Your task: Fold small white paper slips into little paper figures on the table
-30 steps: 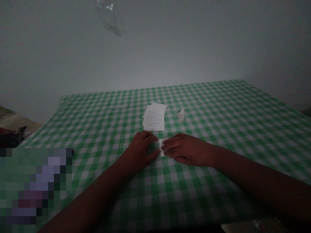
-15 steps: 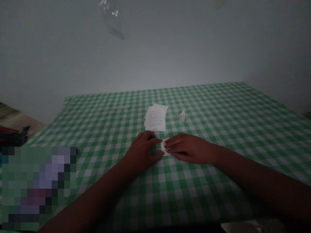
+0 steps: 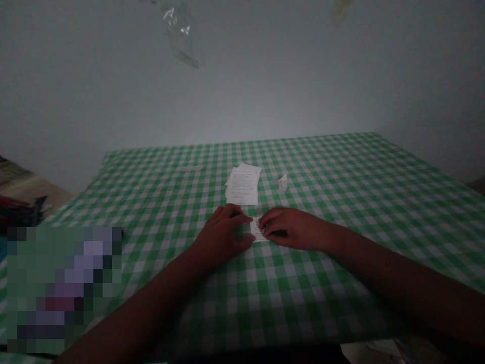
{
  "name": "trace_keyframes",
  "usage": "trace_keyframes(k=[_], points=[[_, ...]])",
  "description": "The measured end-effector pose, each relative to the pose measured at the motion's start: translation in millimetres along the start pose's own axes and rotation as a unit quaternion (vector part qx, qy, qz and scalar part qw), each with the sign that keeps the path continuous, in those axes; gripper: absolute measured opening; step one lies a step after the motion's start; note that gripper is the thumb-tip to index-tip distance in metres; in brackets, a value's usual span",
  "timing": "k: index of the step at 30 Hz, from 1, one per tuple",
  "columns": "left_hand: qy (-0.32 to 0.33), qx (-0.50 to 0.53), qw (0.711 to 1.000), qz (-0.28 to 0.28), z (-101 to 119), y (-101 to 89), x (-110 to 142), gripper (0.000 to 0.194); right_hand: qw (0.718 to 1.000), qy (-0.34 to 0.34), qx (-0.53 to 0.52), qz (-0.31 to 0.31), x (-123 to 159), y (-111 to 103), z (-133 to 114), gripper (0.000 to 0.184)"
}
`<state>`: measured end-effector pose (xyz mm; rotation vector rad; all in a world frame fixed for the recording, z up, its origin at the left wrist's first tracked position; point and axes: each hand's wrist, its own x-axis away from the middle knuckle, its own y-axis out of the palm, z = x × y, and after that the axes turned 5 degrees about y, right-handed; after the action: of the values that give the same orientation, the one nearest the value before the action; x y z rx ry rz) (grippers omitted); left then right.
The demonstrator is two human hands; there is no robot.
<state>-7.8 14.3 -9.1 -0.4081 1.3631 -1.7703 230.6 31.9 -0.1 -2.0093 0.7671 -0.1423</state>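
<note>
A small white piece of printed paper (image 3: 256, 233) lies on the checked cloth between my hands. My left hand (image 3: 223, 232) rests at its left edge, thumb and forefinger spread apart with their tips on or beside the paper. From the other side my right hand (image 3: 293, 228) covers the paper's right part. Its fingers are bent, their tips touch the paper, and a gap shows between fingers and thumb. Just beyond my hands lies a stack of printed sheets (image 3: 243, 187), its edges uneven.
A green-and-white checked tablecloth (image 3: 341, 177) covers the table. A small crumpled whitish piece (image 3: 283, 183) lies right of the stack. Back left is a faint clear strip (image 3: 192, 168). A pixelated patch hides the left front corner. Behind stands a wall (image 3: 265, 76) with clear plastic (image 3: 181, 38) on it.
My right hand has lifted and bent its fingers, moving slightly right, so more of the small paper's print shows. My left hand has stayed in place. The view has shifted slightly.
</note>
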Motion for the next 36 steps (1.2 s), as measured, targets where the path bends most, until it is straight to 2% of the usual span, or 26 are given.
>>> trace_keyframes(k=[8,12,17,24,36], points=[[-0.005,-0.007,1.000,0.008,5,-0.2,-1,0.036,1.000,-0.002,-0.003,0.015,0,2,-2,0.011],[-0.012,-0.004,1.000,0.008,8,-1.4,-1,0.035,0.999,-0.017,0.030,0.029,1,6,-2,0.019],[-0.010,0.001,1.000,0.005,6,-0.4,-1,0.038,0.998,-0.027,0.062,-0.002,2,0,-2,0.020],[-0.014,-0.005,1.000,-0.003,5,-0.8,-1,0.037,0.999,-0.010,0.034,-0.011,3,-10,0,0.016],[-0.013,-0.013,1.000,0.001,9,-2.0,-2,0.038,0.997,0.047,0.050,0.024,-3,1,0,0.007]])
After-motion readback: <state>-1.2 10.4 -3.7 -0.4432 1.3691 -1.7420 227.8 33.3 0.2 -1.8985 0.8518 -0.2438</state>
